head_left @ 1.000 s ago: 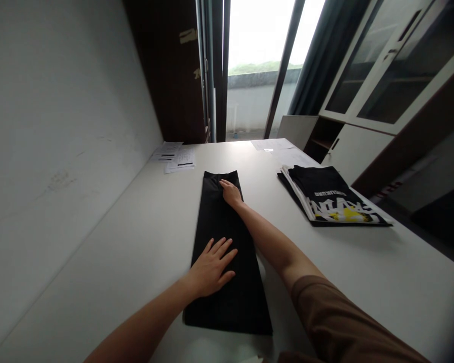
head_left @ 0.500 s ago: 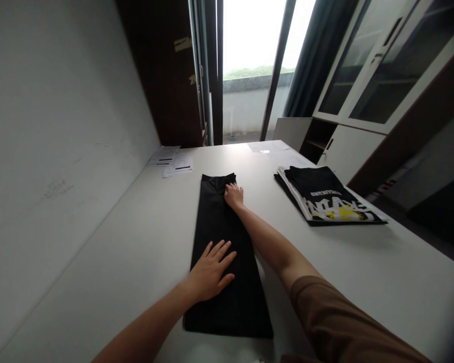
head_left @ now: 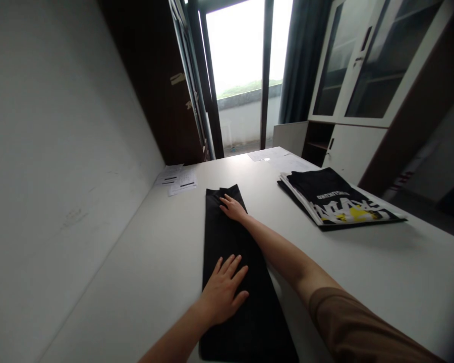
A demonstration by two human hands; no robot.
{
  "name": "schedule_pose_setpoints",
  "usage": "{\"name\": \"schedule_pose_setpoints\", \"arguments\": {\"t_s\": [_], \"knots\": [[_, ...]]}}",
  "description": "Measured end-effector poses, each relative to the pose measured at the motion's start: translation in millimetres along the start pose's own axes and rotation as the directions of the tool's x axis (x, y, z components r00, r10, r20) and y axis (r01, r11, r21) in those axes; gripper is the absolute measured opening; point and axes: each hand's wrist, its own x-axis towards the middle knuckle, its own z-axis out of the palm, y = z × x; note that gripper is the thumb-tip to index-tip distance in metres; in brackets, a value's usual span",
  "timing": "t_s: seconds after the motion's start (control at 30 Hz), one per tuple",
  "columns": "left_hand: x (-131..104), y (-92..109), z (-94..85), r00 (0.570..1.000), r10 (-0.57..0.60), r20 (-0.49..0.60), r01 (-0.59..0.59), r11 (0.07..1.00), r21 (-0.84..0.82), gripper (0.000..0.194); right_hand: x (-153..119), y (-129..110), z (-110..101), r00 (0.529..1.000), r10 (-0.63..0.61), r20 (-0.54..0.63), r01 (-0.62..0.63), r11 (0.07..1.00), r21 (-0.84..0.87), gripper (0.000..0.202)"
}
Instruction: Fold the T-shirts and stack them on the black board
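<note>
Black folded cloth (head_left: 221, 234) flat on white surface (head_left: 162, 267), directly under both hands, long axis running near to far. Right hand (head_left: 233, 207) nearer far end, at right edge; grip loose, fingers extended on cloth, nothing pinched. Left hand (head_left: 225, 293) nearer near end, reaching over left edge; grip wide, fingers spread, palm down. Folded clothes stack (head_left: 335, 196) right, well apart.

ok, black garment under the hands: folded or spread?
Folded: the black garment lies as a long, narrow strip, edges overlapping at its far end by the right hand. Layer count: cannot tell.
</note>
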Motion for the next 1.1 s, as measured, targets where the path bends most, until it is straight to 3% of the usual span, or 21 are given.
{"name": "schedule_pose_setpoints", "arguments": {"t_s": [0.17,0.3,0.4,0.57,0.7,0.87,1.0,1.1], "knots": [[-0.1,-1.2,2.2,1.0,0.003,0.004,-0.003,1.0,-0.001,0.063,1.4,-0.4,-0.6,0.999,0.011,0.052,-0.013,0.999,0.035,0.051],[-0.3,-1.2,2.8,1.0,0.005,-0.002,-0.005,1.0,0.011,0.063,-0.6,-6.9,-7.2,0.997,0.071,-0.006,-0.07,0.997,0.038,0.044],[-0.6,-2.0,3.7,1.0,0.002,-0.006,-0.002,1.0,0.008,0.063,-4.2,-13.2,-13.4,0.985,0.162,-0.065,-0.166,0.984,-0.066,0.044],[-1.8,-4.9,5.5,1.0,0.015,-0.009,-0.015,1.0,-0.005,0.063,-7.5,-21.2,-18.1,0.962,0.268,-0.042,-0.271,0.939,-0.21,0.036],[-3.0,-5.8,6.0,0.999,0.027,-0.019,-0.027,1.0,-0.007,0.064,-6.4,-25.7,-21.6,0.976,0.207,-0.07,-0.216,0.961,-0.171,0.028],[-3.0,-5.4,6.7,0.999,0.023,-0.034,-0.024,1.0,-0.011,0.063,-6.2,-27.6,-22.7,0.998,0.051,-0.024,-0.054,0.987,-0.15,0.03],[-2.8,-5.6,7.2,0.999,0.017,-0.03,-0.018,0.999,-0.031,0.063,-3.5,-21.5,-13.0,0.997,-0.075,-0.032,0.073,0.995,-0.069,0.036],[-3.2,-5.2,6.8,1.0,0.008,-0.026,-0.009,0.999,-0.035,0.063,7.2,-14.9,-2.7,0.997,-0.081,0.005,0.081,0.997,-0.005,0.038]]}}
